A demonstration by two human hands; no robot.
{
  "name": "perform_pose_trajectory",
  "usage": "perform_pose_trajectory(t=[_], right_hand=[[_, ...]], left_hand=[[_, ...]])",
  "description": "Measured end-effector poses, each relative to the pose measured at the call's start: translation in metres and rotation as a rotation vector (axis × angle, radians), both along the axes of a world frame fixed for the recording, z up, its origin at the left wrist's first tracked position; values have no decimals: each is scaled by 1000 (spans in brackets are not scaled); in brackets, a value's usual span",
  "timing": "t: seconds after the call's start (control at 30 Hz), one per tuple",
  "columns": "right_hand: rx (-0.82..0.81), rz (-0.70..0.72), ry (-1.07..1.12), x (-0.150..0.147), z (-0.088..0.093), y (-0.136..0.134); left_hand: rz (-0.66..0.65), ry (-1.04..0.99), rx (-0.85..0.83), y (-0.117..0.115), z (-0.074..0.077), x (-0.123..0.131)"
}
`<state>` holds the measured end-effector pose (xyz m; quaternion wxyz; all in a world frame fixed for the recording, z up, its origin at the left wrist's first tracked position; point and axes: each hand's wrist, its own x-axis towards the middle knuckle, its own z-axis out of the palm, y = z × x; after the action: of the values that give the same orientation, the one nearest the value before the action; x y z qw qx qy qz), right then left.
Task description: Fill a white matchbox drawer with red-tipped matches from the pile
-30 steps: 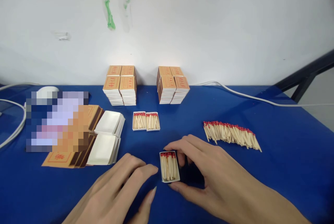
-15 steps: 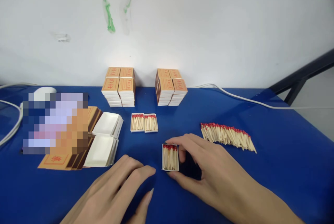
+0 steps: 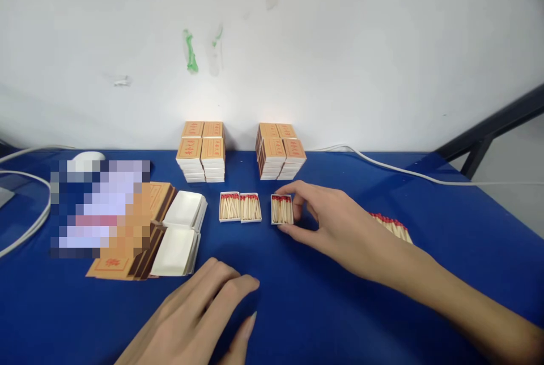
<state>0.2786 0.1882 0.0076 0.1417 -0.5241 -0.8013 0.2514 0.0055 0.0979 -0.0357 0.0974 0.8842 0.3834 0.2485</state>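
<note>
Over the past second the match tray (image 3: 282,209), filled with red-headed matches, has moved away from the person, up the blue table (image 3: 314,319); it is now just right of two filled trays (image 3: 250,208), roughly level with them but apart, so the three nearly form a row. The right hand (image 3: 329,223) pinches it between thumb and fingers at its near and far edges, the arm stretched forward and partly covering the loose matches (image 3: 393,225). The left hand (image 3: 193,311) holds nothing, fingers curled, thumb apart, near the stacked empty trays (image 3: 173,251).
</note>
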Motion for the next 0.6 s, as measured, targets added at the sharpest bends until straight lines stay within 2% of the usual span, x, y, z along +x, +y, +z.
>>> perform_pose_trajectory(t=[0.2, 0.6], right_hand=[[-69, 61, -7, -4, -1, 20], [-116, 92, 4, -7, -2, 22]], left_hand=[[25, 31, 5, -1, -1, -1], [36, 30, 68, 0, -4, 0]])
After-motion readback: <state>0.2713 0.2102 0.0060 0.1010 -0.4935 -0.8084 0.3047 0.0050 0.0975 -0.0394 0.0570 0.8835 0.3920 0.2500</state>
